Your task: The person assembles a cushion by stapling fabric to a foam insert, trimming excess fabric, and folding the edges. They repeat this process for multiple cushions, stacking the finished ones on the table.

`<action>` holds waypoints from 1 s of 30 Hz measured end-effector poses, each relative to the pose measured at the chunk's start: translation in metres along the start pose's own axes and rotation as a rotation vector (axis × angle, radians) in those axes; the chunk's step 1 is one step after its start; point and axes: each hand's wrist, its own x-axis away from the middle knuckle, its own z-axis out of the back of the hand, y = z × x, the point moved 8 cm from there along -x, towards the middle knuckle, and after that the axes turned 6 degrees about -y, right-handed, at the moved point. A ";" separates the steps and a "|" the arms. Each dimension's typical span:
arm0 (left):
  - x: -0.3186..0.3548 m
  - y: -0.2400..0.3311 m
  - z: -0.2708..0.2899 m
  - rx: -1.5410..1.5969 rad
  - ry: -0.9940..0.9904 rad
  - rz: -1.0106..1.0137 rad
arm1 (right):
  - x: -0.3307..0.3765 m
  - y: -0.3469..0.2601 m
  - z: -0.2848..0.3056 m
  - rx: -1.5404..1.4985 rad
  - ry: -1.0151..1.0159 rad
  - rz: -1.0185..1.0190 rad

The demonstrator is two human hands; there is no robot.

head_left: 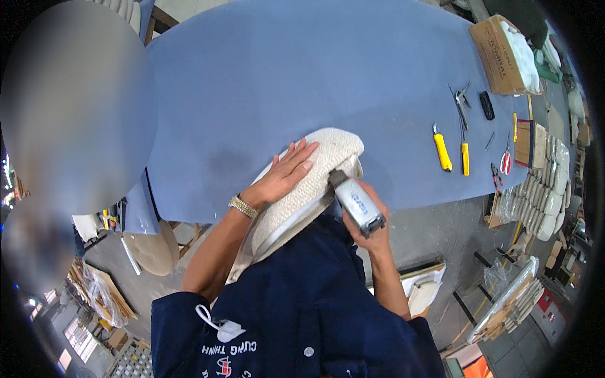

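At centre, steady the cream fabric cushion (335, 147) with the open left hand (287, 173); square the boxy silver tool (359, 205) gripped in the right hand (376, 239).

blue tabletop (252, 75), cream fabric-covered pad (343, 140) over its near edge, open cardboard box (495, 58) at the far right corner, two yellow-handled tools (443, 153), grey pliers (463, 101), black object (486, 106), red-handled scissors (507, 155) by the right edge

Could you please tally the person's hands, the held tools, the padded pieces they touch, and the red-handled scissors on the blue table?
Left hand and right hand: 2
Held grey tool: 1
Pale padded piece: 1
Red-handled scissors: 1
Total: 5
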 end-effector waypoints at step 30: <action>0.032 0.046 -0.019 -0.396 0.326 0.100 | 0.001 -0.014 0.002 0.075 -0.131 -0.002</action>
